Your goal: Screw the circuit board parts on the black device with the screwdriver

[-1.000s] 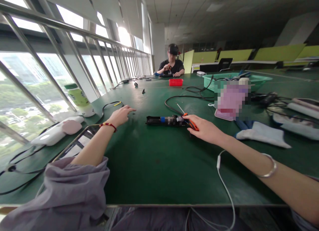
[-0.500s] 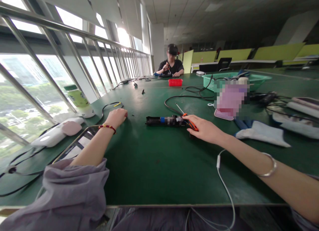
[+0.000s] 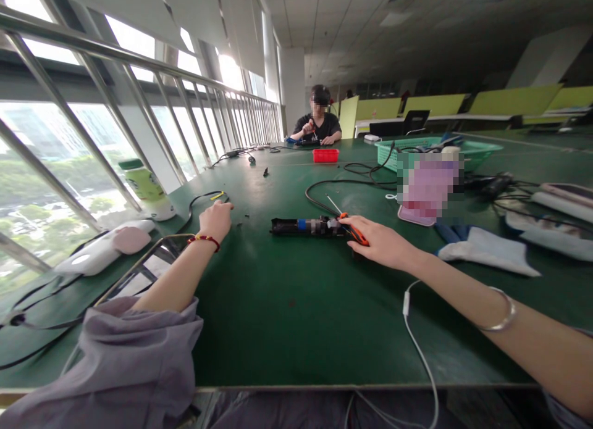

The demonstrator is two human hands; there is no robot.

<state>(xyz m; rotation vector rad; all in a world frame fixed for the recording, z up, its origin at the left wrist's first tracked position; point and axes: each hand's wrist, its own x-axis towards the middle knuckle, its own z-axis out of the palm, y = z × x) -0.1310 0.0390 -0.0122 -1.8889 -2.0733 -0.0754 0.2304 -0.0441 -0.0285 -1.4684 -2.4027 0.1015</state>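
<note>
On the green table (image 3: 259, 318) lies a black cylindrical device (image 3: 291, 227) with a blue band. Its right end is partly hidden by my right hand (image 3: 382, 241), which is closed round the orange and black handle of a screwdriver (image 3: 356, 229). The metal shaft points up and to the left, above the device. My left hand (image 3: 215, 221) is low over the table to the left, its index finger stretched out and nothing visible in it. Just right of its fingers lie two tiny dark parts (image 3: 246, 216), too small to name.
A phone (image 3: 428, 194), a green basket (image 3: 389, 156) and gloves (image 3: 491, 250) are at the right. A red box (image 3: 325, 156) stands farther back, near a co-worker (image 3: 319, 123). A green-and-white bottle (image 3: 147, 189) and a white device (image 3: 104, 247) are by the railing.
My left hand has drawn back slightly to the left, and its index finger now extends. A second tiny dark part now shows beside it. My right hand and the screwdriver have hardly moved.
</note>
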